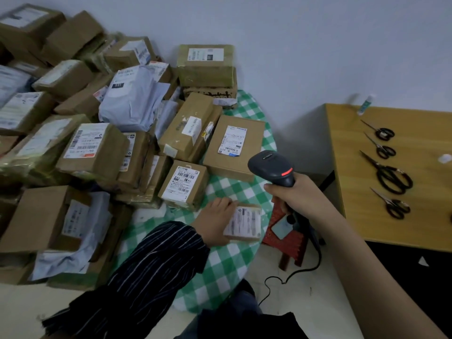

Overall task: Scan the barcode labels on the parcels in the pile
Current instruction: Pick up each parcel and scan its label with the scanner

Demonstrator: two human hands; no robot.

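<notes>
One left hand (215,217) in a striped sleeve (156,263) has its grip closed on the left edge of one small parcel (244,223). The parcel lies label up on the green-checked table (234,189), apart from the pile (80,148) and nearest the person. Its print is too blurred to read. One right hand (294,195), bare-armed, has its grip wrapped round the handle of one barcode scanner (271,167). The scanner shows a red light and hangs above and just right of the small parcel, with its head turned toward the pile.

The pile fills the left of the table. It holds perhaps two dozen brown boxes, too overlapped to count surely, and at least three grey mailing bags (134,101). At its near edge are one flat box (234,148) and one small labelled box (183,184), both label up.

One black cable (293,272) trails from the scanner to the floor. One red stool (286,241) stands beside the table, partly hidden by the right hand. The wooden table (354,216) on the right carries four pairs of black scissors (389,176) and one glue stick (365,105).
</notes>
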